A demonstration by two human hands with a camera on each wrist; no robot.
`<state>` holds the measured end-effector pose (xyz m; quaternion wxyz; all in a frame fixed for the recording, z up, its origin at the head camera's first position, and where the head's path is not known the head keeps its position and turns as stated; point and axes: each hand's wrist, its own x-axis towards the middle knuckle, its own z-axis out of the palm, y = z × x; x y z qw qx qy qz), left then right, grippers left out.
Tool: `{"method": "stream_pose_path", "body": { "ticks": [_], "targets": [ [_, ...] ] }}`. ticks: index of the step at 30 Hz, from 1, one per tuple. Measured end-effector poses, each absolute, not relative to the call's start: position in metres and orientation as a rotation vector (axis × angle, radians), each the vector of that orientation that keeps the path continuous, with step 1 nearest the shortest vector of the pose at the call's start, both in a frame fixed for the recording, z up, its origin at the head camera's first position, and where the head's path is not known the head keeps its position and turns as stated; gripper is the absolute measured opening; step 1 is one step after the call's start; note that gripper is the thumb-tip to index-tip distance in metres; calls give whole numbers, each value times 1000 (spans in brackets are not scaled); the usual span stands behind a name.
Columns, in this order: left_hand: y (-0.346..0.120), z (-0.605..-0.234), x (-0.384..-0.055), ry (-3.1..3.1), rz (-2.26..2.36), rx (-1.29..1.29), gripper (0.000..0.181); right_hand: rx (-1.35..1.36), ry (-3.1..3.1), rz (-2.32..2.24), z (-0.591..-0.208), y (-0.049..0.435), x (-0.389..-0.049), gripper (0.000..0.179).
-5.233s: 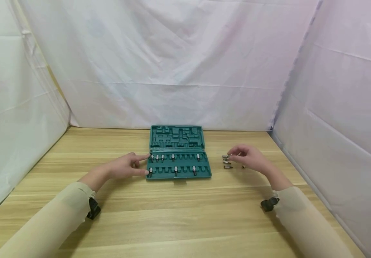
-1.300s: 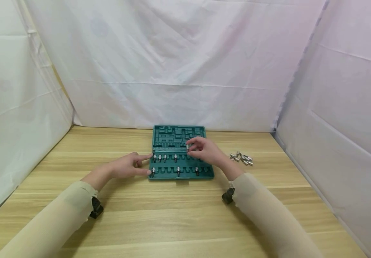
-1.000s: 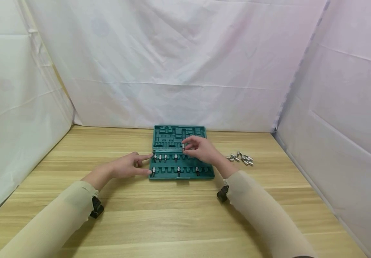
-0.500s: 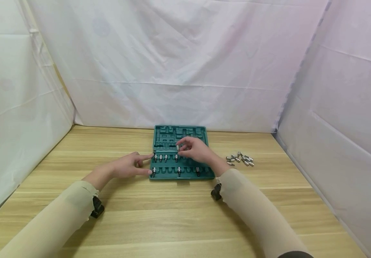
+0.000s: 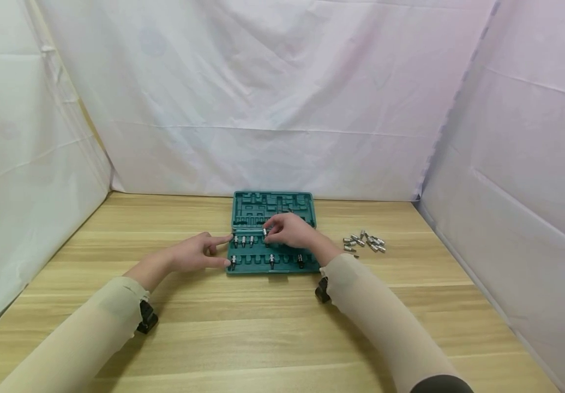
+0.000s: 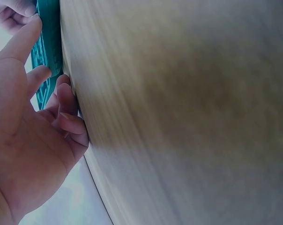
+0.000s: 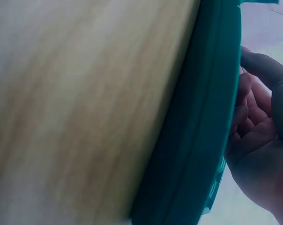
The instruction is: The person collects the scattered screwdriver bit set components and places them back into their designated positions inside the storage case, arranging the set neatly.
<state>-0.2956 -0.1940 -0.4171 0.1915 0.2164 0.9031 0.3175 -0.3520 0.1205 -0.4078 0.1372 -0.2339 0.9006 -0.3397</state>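
An open green plastic case (image 5: 243, 269) lies on the table, its lid folded back. Several silver bit sockets (image 5: 251, 240) with dark tips stand in its two slotted rows. My right hand (image 5: 292, 230) pinches one bit socket (image 5: 265, 232) between thumb and fingertips over the back row; it partly hides that row's right side. At the case's left side, my left hand (image 5: 191, 254) touches the edge with extended index finger and thumb, the other fingers folded. The left wrist view shows this hand against the green rim (image 6: 50, 37). The right wrist view does not show the bit socket clearly.
More loose bit sockets (image 5: 354, 238) lie in a small heap on the wooden table (image 5: 243, 338), right of the case. White cloth (image 5: 272, 153) hangs behind and on both sides. Each wrist wears a black camera mount (image 5: 147, 316).
My right hand went from the loose heap to the case with a bit socket, then moved leftward along the back row and slightly lower. The left hand stays at the case's edge.
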Motion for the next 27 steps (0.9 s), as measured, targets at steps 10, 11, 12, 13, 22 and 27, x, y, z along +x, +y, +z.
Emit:
{"method": "stream_pose_path", "body": {
  "ticks": [10, 11, 12, 13, 22, 27],
  "targets": [
    [-194, -417, -295, 2529, 905, 606, 85, -690, 2646, -821, -408, 111, -353, 38],
    [-194, -417, -295, 2530, 903, 606, 85, -693, 2650, -810, -408, 110, -352, 38],
    [-195, -417, -296, 2530, 902, 605, 85, -694, 2651, -802, -408, 110, -352, 38],
    [-195, -417, -296, 2530, 899, 606, 86, -697, 2653, -797, -408, 110, -352, 38],
    [-195, -418, -296, 2528, 895, 599, 86, -726, 2671, -756, -408, 106, -352, 35],
    [-195, -417, -296, 2527, 897, 611, 86, -742, 2690, -720, -409, 102, -353, 35]
  ]
}}
